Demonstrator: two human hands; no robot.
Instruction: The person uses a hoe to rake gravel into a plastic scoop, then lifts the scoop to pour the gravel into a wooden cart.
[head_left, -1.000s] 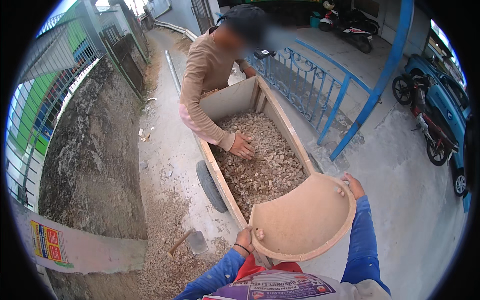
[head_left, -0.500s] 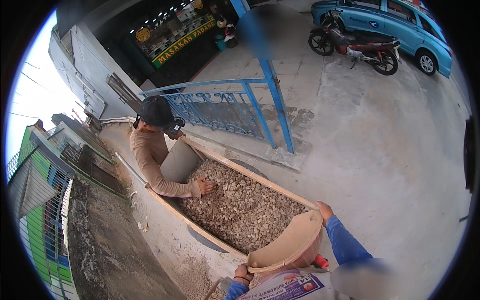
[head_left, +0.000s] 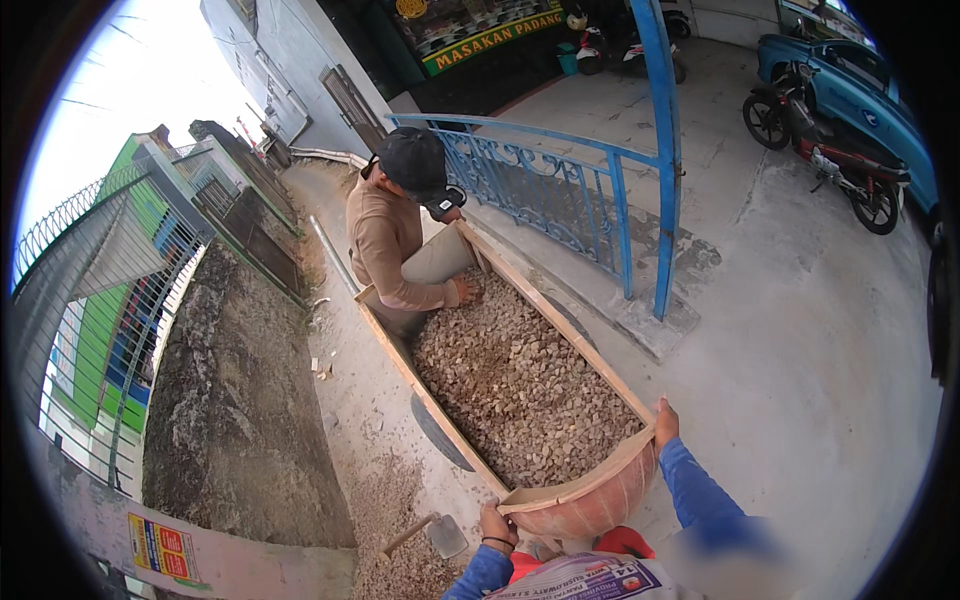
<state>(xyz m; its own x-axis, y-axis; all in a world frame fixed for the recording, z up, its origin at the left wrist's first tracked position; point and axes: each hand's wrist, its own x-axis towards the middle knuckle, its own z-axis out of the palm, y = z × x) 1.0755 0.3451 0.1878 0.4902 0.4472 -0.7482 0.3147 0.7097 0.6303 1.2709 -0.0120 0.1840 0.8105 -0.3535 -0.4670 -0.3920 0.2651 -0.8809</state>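
A long handcart point(head_left: 425, 410) with a wooden rim stretches away from me, loaded with pale gravel point(head_left: 530, 380). My left hand point(head_left: 498, 525) is closed over the near left corner of its rim. At the near right corner, my right hand point(head_left: 667, 425) grips the rim, thumb up along the edge. Between my hands bulges the reddish, curved outer face of the cart's near end. A co-worker point(head_left: 400, 240) in a brown long-sleeved top and black cap leans over the far end. One of the co-worker's hands point(head_left: 467, 289) rests on the gravel there.
A shovel point(head_left: 447, 537) lies on spilled gravel point(head_left: 385, 500) left of the cart. A rough wall point(head_left: 230, 400) runs along the left. Blue railing point(head_left: 530, 180) and a post point(head_left: 665, 230) stand to the right. Farther right are a motorcycle point(head_left: 835, 150) and a blue car point(head_left: 850, 80).
The view has shifted, so the scene sits differently. Gravel now reaches nearer the cart's near end, whose inner face shows less and outer face more. The co-worker's hand is closer to the far end.
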